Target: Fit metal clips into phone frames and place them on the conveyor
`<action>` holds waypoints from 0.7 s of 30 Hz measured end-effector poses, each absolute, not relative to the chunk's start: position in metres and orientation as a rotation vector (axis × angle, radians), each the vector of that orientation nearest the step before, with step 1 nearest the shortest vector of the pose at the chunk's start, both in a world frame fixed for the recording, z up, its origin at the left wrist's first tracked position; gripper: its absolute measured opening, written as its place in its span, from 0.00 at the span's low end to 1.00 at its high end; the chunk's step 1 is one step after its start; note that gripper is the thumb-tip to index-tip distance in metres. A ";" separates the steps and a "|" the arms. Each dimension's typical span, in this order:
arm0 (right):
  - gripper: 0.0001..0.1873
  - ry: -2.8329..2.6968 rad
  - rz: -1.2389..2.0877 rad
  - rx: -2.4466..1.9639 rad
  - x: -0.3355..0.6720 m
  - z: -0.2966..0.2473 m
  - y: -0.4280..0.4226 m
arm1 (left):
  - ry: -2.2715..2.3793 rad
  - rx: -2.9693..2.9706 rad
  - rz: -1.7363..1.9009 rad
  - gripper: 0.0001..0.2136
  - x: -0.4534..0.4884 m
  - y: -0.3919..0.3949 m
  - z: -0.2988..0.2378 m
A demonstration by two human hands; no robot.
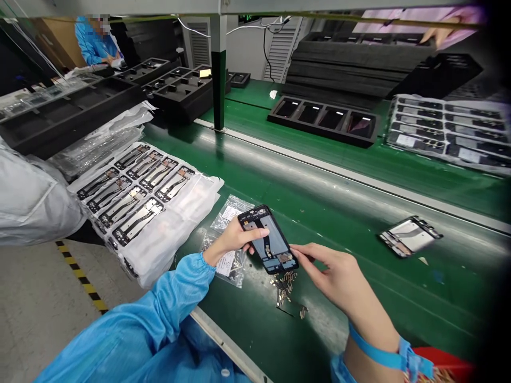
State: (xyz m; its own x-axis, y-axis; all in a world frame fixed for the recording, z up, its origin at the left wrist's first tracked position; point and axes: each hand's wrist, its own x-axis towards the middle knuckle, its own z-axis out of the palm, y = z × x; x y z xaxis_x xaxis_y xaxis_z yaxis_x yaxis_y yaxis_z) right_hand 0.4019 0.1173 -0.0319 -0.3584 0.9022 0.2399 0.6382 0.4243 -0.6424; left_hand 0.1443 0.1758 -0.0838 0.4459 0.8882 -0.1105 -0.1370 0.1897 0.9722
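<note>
My left hand (233, 240) is closed around a black phone frame (267, 238), gripping it from the left with the thumb across its face. My right hand (329, 271) touches the frame's lower right corner with pinched fingertips; what they hold, if anything, is too small to make out. A small heap of tiny brass screws (285, 284) lies on the green belt just below the frame. Clear plastic bags (227, 234) lie under my left hand.
A white tray of several phone frames (136, 197) lies left on the green conveyor belt (359, 213). Another phone frame (409, 235) rests on the belt to the right. Black foam trays (325, 119) and stacked trays stand at the back. A person in blue (93, 42) works far left.
</note>
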 end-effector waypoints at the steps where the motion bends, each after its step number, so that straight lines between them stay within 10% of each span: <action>1: 0.15 -2.124 0.630 -1.302 0.401 -0.032 0.118 | 0.828 1.163 0.844 0.25 0.144 0.176 -0.084; 21: 0.14 -2.094 0.914 -1.348 0.387 -0.037 0.124 | 0.865 1.278 0.882 0.23 0.142 0.172 -0.089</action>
State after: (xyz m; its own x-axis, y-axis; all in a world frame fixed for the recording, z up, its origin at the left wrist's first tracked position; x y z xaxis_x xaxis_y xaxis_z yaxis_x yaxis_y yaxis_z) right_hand 0.3875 0.1244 -0.0368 -0.3972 0.9168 0.0408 0.5933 0.2904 -0.7508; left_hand 0.1421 0.1725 -0.0893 0.4178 0.9074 -0.0462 -0.0639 0.0801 0.9947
